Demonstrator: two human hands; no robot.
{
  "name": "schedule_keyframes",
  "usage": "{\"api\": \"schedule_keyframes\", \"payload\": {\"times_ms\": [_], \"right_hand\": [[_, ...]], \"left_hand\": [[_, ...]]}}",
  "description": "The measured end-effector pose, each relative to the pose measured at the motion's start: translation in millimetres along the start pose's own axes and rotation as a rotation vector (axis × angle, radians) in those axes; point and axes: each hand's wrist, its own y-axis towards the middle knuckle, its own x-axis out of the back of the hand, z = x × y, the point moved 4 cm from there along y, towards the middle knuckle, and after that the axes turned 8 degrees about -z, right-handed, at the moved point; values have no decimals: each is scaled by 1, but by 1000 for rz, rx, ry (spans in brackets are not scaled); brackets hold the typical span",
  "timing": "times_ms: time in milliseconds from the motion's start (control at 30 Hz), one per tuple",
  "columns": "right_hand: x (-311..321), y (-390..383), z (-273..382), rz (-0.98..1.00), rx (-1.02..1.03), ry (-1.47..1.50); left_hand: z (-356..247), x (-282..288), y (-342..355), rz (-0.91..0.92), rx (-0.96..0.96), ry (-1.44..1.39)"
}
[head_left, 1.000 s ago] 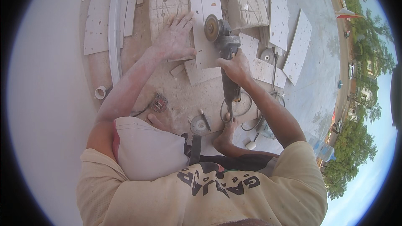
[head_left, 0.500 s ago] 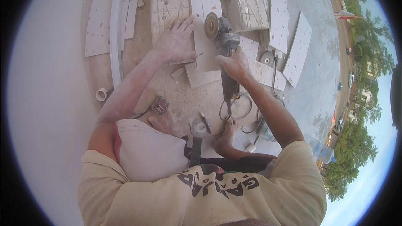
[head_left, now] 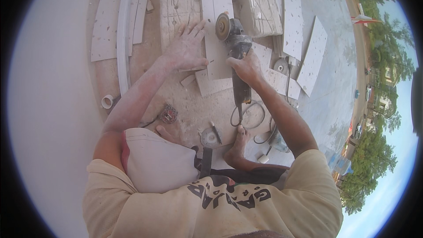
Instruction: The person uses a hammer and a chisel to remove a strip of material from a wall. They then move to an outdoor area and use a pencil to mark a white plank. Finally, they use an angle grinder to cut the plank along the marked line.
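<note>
My right hand [head_left: 247, 67] is wrapped round the body of an angle grinder [head_left: 240, 46], its disc toward the far side. The disc sits over a long pale tile strip [head_left: 216, 0] that has a line running along it; I cannot tell whether it touches. Dusty and spread, my left hand [head_left: 186, 49] lies at the strip's left edge, partly over a scored, dusty block [head_left: 180, 4]. The grinder's cord runs back toward my bare foot [head_left: 240, 143]. A second scored block [head_left: 257, 4] stands right of the strip.
Speckled tile pieces [head_left: 313, 55] lie to the right and a long metal bar [head_left: 123, 35] to the left. Closer in are a loose cutting disc [head_left: 210, 136], a red-and-black device [head_left: 168, 113], a coiled cord [head_left: 260, 114] and a white pipe piece [head_left: 107, 101].
The view has shifted very slightly, so the tiles and blocks sit a little lower. Both hands and the grinder keep nearly the same places.
</note>
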Motion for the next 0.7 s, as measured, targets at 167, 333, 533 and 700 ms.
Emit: {"api": "schedule_keyframes", "payload": {"times_ms": [167, 333, 533, 700], "right_hand": [[3, 0, 11, 19, -9, -8], [-3, 13, 2, 14, 7, -25], [-10, 29, -4, -4, 45, -39], [-6, 28, 9, -12, 45, -17]], "left_hand": [[1, 0, -2, -16, -3, -27], [0, 1, -1, -19, -6, -15], [1, 1, -2, -44, -18, -45], [1, 1, -3, -34, -5, -36]]}}
